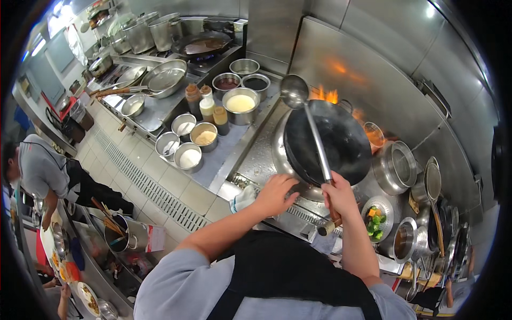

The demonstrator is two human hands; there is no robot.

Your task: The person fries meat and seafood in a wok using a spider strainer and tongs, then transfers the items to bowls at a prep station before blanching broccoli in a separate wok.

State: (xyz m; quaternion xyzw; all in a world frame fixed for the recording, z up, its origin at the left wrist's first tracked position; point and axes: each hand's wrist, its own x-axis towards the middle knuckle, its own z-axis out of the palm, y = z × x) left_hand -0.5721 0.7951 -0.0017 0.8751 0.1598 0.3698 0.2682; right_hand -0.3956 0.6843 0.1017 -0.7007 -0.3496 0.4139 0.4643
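My right hand (341,195) grips the wooden handle of a long steel ladle (318,142). The ladle's shaft crosses above a black wok (344,138), and its bowl hangs past the wok's far left rim. My left hand (277,195) is beside the wok's near left rim, thumb and fingers apart, with nothing seen in it. Just left of that hand lies a bunched white cloth (245,198). The wok sits tilted over a steel burner ring (279,138). Flames (326,95) rise behind it, and faint smoke shows inside.
Left of the wok stand seasoning pots (189,157), squeeze bottles (207,105) and a pot of pale yellow liquid (240,103). To the right are a perforated strainer (386,220) with broccoli, a pot of brown liquid (403,241) and stacked strainers. A co-worker (44,168) bends over a counter at far left.
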